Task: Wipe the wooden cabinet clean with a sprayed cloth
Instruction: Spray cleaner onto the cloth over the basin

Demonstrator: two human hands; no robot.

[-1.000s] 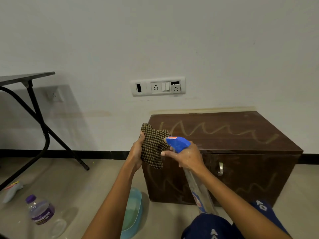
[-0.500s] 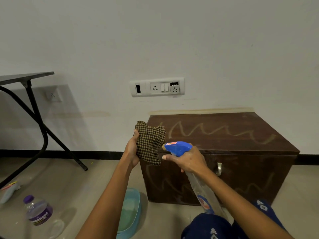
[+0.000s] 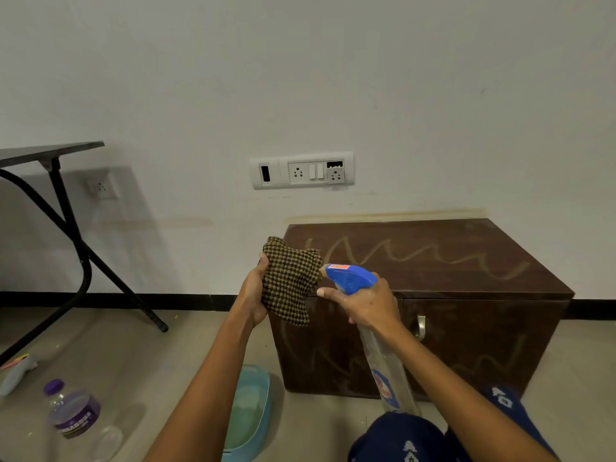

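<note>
A dark brown wooden cabinet (image 3: 443, 261) stands on the floor against the white wall, with pale zigzag scribbles on its top and front. My left hand (image 3: 255, 295) holds up a brown checked cloth (image 3: 290, 281) in front of the cabinet's left corner. My right hand (image 3: 366, 303) grips a clear spray bottle (image 3: 383, 361) with a blue trigger head (image 3: 350, 278). The nozzle points at the cloth from a few centimetres away, and my forefinger lies on the trigger.
A light blue basin (image 3: 250, 411) sits on the floor left of the cabinet. A purple-capped water bottle (image 3: 71, 415) lies at lower left. A black folding table (image 3: 53, 208) stands at the left. A socket panel (image 3: 301, 170) is on the wall. My knee (image 3: 400, 438) is below.
Both hands have shifted slightly left and up relative to the cabinet, cloth and spray head staying close together. The cloth hangs a little differently in my left hand.
</note>
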